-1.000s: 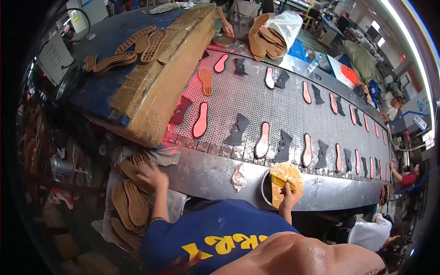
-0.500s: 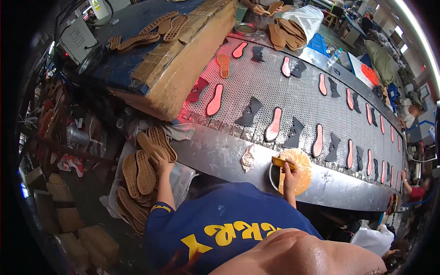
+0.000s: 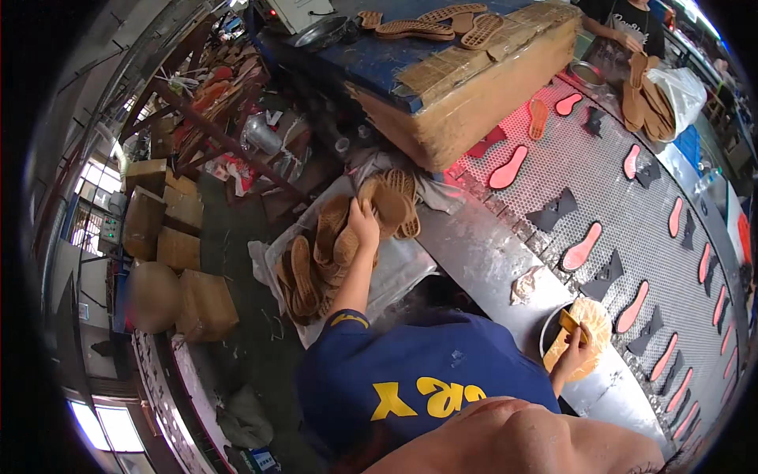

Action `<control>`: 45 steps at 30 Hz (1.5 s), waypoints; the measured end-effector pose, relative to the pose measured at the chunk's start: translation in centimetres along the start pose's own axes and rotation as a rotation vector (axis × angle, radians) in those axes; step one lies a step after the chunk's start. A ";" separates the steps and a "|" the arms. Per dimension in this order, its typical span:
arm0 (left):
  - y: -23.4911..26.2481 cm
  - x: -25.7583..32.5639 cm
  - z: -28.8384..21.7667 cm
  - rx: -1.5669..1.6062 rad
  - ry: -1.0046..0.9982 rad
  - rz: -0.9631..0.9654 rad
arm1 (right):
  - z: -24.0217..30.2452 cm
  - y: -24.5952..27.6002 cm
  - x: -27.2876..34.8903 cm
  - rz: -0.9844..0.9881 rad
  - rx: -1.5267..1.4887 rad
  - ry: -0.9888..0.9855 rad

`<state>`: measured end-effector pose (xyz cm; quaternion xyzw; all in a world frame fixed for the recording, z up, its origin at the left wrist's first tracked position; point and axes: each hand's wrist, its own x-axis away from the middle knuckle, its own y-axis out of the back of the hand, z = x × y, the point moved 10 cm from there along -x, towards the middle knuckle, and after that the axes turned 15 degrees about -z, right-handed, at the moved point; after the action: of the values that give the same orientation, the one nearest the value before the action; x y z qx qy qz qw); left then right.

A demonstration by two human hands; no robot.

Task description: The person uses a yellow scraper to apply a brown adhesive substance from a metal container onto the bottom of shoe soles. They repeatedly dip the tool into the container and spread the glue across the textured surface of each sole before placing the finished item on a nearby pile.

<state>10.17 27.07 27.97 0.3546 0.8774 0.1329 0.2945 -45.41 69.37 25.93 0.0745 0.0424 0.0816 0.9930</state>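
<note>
My left hand is closed on the edge of a brown shoe sole at the top of a pile. More brown soles lie below and left of it, heel and toe overlapping, on pale plastic sheeting. To the right, my right hand pinches a flat yellow tool; its working end is hard to make out. That hand is over a round pot partly topped by a cream-yellow disc, standing on the metal ledge.
A mesh conveyor carries pink-topped soles and black cut pieces. A crumpled wad lies on the metal ledge. A cardboard-edged bench juts in beyond the pile. Boxes stand left; another person works across the conveyor.
The view has swung left, so everything sits further right in it. My left hand has shifted toward the pile's far end with the sole. The yellow tool has tilted over the pot.
</note>
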 end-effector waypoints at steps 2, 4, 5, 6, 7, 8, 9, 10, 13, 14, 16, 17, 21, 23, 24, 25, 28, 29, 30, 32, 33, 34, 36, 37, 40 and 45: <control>1.7 -1.2 -4.2 0.097 -0.103 -0.082 | -0.2 0.3 -0.1 -0.006 -0.009 0.003; 2.2 -1.5 -6.9 0.160 -0.106 -0.039 | 0.4 0.4 -0.1 0.001 0.005 0.008; 2.4 -1.7 -8.4 0.195 -0.113 -0.016 | 0.6 0.5 0.1 -0.013 0.002 0.011; 2.5 -1.5 -9.7 0.262 -0.115 -0.015 | 0.9 0.8 0.1 -0.022 0.008 0.018; 2.2 -1.0 -11.1 0.331 -0.116 -0.011 | 0.8 1.2 0.3 -0.035 0.028 0.019; 2.3 -0.8 -11.9 0.392 -0.118 -0.025 | 0.6 1.1 0.3 -0.031 0.041 0.021; 0.6 -0.2 -11.2 0.570 -0.032 0.023 | 0.2 1.0 0.3 -0.035 0.050 0.024; -1.6 0.5 -9.6 0.513 -0.029 0.066 | -0.2 0.9 0.4 -0.033 0.036 0.009; -10.8 6.5 -5.1 0.275 -0.038 0.370 | -1.3 1.2 0.9 -0.041 0.012 -0.040; -13.5 8.8 -0.4 -0.006 -0.181 0.394 | -1.4 0.5 1.1 0.002 0.016 -0.054; -16.8 17.1 0.7 -0.401 -0.363 0.695 | -1.2 0.3 0.9 0.001 0.045 -0.042; -17.9 21.3 0.1 -0.452 -0.454 0.905 | -1.6 0.9 0.8 -0.031 0.040 -0.027; -16.7 26.2 -0.2 -0.328 -0.418 0.821 | -2.2 1.1 0.8 -0.107 -0.002 -0.085; -17.1 26.5 -1.0 -0.421 -0.416 0.813 | -1.9 0.9 0.9 -0.131 0.041 -0.103; -16.9 26.3 -1.1 -0.448 -0.370 0.863 | -2.3 0.8 0.8 -0.136 0.074 -0.115; -16.9 26.1 -1.1 -0.472 -0.325 0.915 | -2.5 0.8 0.6 -0.144 0.056 -0.123; -17.4 25.6 -0.6 -0.599 -0.265 1.048 | -3.8 1.2 0.5 -0.168 0.039 -0.172; -18.2 25.1 -0.7 -0.631 -0.192 1.161 | -4.4 1.7 0.7 -0.182 0.061 -0.198; -18.5 25.4 -0.5 -0.658 -0.104 1.267 | -4.4 1.9 0.4 -0.184 0.086 -0.216; -20.4 24.9 0.3 -0.670 0.047 1.240 | -4.6 1.9 0.3 -0.206 0.145 -0.233; -20.7 25.1 0.6 -0.709 0.115 1.253 | -4.7 2.2 0.7 -0.222 0.169 -0.254; -20.9 24.8 -0.7 -0.735 0.189 1.260 | -4.6 2.0 0.6 -0.235 0.187 -0.262; -22.0 26.9 0.7 -0.611 0.482 1.028 | -3.2 1.6 1.1 -0.236 0.157 -0.198; -22.4 27.9 1.7 -0.626 0.499 0.909 | -3.8 1.9 1.1 -0.247 0.155 -0.179; -22.5 29.9 5.8 -0.794 0.323 0.531 | -5.6 3.4 1.5 -0.311 0.211 -0.235; -20.0 29.8 0.1 -0.788 0.581 0.686 | -1.2 3.6 1.2 -0.346 0.656 0.043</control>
<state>-17.75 33.68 6.47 0.4310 0.6421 0.6274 0.0918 -44.87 73.26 25.26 0.3786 0.0993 -0.1039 0.9143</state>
